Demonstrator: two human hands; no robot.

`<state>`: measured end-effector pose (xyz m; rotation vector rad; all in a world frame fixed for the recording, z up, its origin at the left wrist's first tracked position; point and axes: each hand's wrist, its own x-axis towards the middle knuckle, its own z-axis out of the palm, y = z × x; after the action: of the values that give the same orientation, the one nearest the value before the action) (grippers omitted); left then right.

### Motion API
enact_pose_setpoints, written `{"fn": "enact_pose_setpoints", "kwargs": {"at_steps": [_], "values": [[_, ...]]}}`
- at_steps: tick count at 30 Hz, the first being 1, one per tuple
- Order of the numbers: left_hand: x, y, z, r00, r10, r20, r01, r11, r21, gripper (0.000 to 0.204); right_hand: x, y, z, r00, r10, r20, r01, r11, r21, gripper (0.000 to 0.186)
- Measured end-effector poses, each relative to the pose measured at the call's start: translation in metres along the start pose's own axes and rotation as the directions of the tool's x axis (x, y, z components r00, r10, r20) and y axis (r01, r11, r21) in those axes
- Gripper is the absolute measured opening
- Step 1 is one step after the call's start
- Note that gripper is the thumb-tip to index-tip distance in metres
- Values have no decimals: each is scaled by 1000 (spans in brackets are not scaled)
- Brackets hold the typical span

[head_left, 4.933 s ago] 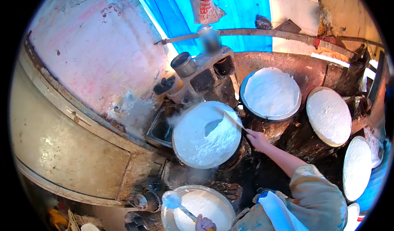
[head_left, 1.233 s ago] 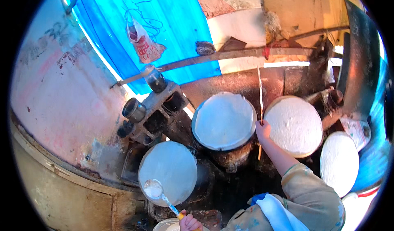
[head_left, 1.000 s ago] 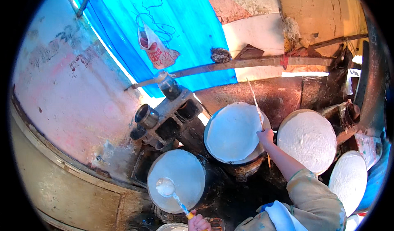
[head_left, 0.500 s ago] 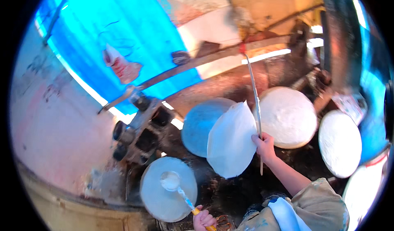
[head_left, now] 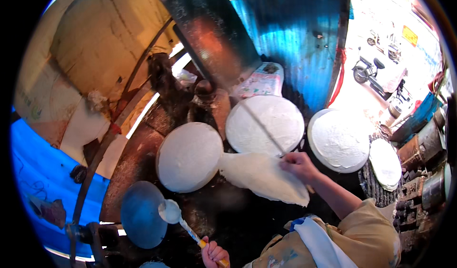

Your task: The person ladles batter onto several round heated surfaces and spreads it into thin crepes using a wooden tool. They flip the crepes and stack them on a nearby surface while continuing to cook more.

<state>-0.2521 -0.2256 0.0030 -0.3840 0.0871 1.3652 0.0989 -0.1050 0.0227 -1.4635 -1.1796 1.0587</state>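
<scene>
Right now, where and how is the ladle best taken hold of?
Probably by its yellow grip, from the person's own side at the lower edge. The handle of the ladle slants down toward that side, while its whitish cup points up and away, over the edge of the bluish round plate in this view. The left hand is closed around that grip.

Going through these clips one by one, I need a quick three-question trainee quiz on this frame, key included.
1. Which hand holds the ladle?
2. True or false: the limp white sheet lies flat on the dark round plate.
3. What colour is the ladle's grip? a) red b) yellow c) green

Key: 1. The left hand. 2. False; it is by the right hand. 3. b
</scene>
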Motion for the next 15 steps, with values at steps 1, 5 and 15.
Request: {"fn": "enact_pose_setpoints", "kwargs": {"at_steps": [1,5,15], "values": [[8,-13,-4,999,-32,-4,32,999,-13,16,-7,11,-33,997,-2,-75,1,1000,-11,10],[62,-81,-19,978,-209,1,204,956,210,28,-59,68,-199,855,-5,-518,56,995,82,8],[127,-267,-12,786,-613,-81,617,787,21,25,-211,63,-552,448,-335,-829,-323,804,-499,15]]}}
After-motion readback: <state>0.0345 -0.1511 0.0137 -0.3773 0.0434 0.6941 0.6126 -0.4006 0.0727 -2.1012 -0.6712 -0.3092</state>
